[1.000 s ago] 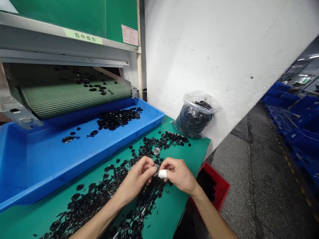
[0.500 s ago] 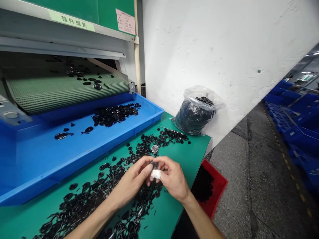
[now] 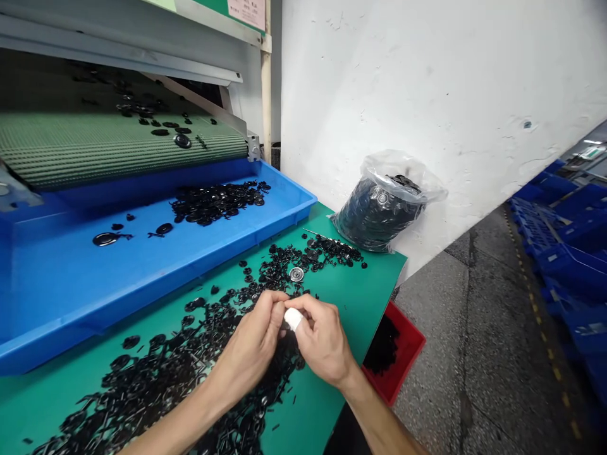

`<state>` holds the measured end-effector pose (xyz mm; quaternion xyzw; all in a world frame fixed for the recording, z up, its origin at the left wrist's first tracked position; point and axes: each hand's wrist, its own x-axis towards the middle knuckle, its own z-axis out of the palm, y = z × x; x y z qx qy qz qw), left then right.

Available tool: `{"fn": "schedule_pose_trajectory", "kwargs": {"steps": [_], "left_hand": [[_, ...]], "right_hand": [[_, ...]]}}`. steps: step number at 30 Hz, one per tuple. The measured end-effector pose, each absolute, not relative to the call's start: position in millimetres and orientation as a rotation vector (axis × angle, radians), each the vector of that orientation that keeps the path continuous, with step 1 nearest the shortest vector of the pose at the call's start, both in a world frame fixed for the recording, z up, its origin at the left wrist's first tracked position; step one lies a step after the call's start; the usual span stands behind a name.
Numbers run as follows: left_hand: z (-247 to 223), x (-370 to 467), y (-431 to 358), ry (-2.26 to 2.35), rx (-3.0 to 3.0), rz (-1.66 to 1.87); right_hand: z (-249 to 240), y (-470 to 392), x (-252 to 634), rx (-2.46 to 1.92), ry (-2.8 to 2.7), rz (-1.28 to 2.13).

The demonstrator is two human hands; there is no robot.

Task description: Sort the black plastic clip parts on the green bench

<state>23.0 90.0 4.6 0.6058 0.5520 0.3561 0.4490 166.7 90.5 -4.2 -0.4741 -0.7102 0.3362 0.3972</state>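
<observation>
My left hand (image 3: 256,335) and my right hand (image 3: 322,335) meet over the green table (image 3: 360,291), fingertips pinched together. A white wrap covers the tip of my right thumb. What they pinch between them is hidden behind the fingers. Under and around both hands spreads a long pile of small black parts (image 3: 180,366), discs and thin sticks. Just beyond the fingertips lies a round grey-silver disc (image 3: 296,274). A clear plastic bag (image 3: 379,208) full of black discs leans against the wall at the table's back corner.
A blue tray (image 3: 142,297) with black parts stands at the left, under the end of a green ribbed conveyor (image 3: 118,142) that carries more parts. Below the table's right edge is a red bin (image 3: 408,347) holding black pieces. Blue crates (image 3: 569,253) stand far right.
The view has shifted, so the tray and conveyor sit higher in the picture. Both hands have turned and closed up; the dark disc seen between them before is now hidden.
</observation>
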Motion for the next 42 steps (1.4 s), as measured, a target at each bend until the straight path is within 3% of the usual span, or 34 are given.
{"fn": "schedule_pose_trajectory", "kwargs": {"steps": [4,10,17,27,33,42], "left_hand": [[0,22,98,1.359,1.293,0.945],[2,19,108,1.115,0.911,1.15],[7,16,108,0.921,0.675,1.104],[3,20,104,1.125,1.116,0.959],[3,17,101,1.309,1.472,0.818],[10,20,96,1.36,1.493,0.734]], "right_hand": [[-8,115,170,-1.238,-1.856,0.908],[0,172,176,-1.487,-2.135,0.497],[-10,178,176,-1.455,-2.016,0.6],[-8,125,166,-1.244,-1.561,1.072],[16,111,177,-1.272,-1.919,0.845],[1,117,172,-1.206,-1.827,0.975]]}}
